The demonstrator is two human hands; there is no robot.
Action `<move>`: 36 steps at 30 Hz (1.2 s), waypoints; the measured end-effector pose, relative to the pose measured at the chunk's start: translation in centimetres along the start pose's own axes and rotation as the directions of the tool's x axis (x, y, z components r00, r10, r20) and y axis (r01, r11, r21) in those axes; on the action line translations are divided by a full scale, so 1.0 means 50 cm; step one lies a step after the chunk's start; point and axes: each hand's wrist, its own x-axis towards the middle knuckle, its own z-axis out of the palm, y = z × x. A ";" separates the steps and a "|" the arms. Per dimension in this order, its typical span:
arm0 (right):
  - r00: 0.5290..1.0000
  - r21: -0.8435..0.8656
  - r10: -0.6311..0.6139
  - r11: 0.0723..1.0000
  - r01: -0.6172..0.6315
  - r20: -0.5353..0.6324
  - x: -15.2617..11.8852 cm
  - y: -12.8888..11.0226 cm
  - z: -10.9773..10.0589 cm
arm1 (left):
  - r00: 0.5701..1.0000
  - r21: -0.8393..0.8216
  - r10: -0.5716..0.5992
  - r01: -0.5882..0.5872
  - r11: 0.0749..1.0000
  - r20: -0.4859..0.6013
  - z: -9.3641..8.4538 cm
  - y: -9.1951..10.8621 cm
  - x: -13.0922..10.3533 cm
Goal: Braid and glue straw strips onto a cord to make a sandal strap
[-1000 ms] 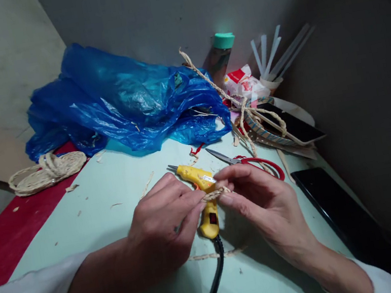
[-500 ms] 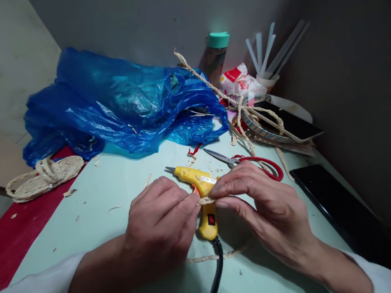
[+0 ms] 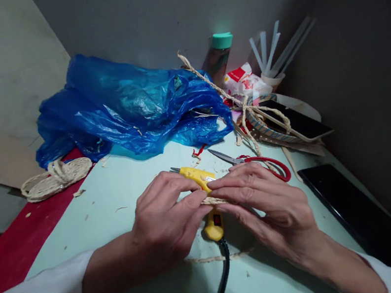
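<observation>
Between my two hands is a short piece of braided straw (image 3: 214,200), pale and twisted. My left hand (image 3: 171,213) pinches its left end between thumb and fingers. The right end is pinched by my right hand (image 3: 270,204). Both hands hang over a yellow glue gun (image 3: 215,230), whose middle is partly hidden by the fingers and the braid. Its black cable runs toward the bottom edge, across another thin braided strand (image 3: 199,261) lying on the table (image 3: 100,227).
Scissors with red handles (image 3: 277,165) lie behind my right hand. A blue plastic bag (image 3: 125,108) fills the back. A coiled braid (image 3: 58,179) sits at the left. Farther right are a black phone-like slab (image 3: 344,206), a green-capped bottle (image 3: 220,57) and glue sticks (image 3: 267,49).
My left hand has loosened from a tight fist to a flatter pinch, and more of the braid shows between my hands. The whole view has shifted slightly.
</observation>
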 end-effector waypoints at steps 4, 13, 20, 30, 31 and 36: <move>0.999 -0.002 -0.019 1.000 0.019 -0.037 0.002 -0.003 0.002 | 0.999 -0.010 0.036 -0.035 0.999 0.040 -0.001 -0.003 -0.001; 0.998 0.009 -0.010 1.000 0.010 -0.070 0.000 -0.003 0.003 | 0.996 -0.135 -0.038 0.049 0.990 0.079 -0.006 -0.003 0.000; 0.992 -0.025 -0.034 0.999 0.031 -0.122 0.000 0.008 -0.005 | 0.841 -0.375 -0.412 0.529 0.761 0.349 -0.019 -0.016 0.016; 0.996 -0.032 -0.066 0.997 0.064 -0.067 -0.004 0.003 -0.009 | 0.576 -0.596 -0.583 0.781 0.185 0.573 -0.022 -0.005 0.041; 0.995 -0.033 -0.072 0.997 0.070 -0.063 -0.004 0.002 -0.009 | 0.582 -0.594 -0.591 0.778 0.204 0.559 -0.023 -0.005 0.042; 0.995 -0.032 -0.092 0.995 0.091 -0.044 -0.001 -0.005 -0.008 | 0.623 -0.584 -0.586 0.758 0.290 0.518 -0.026 -0.006 0.036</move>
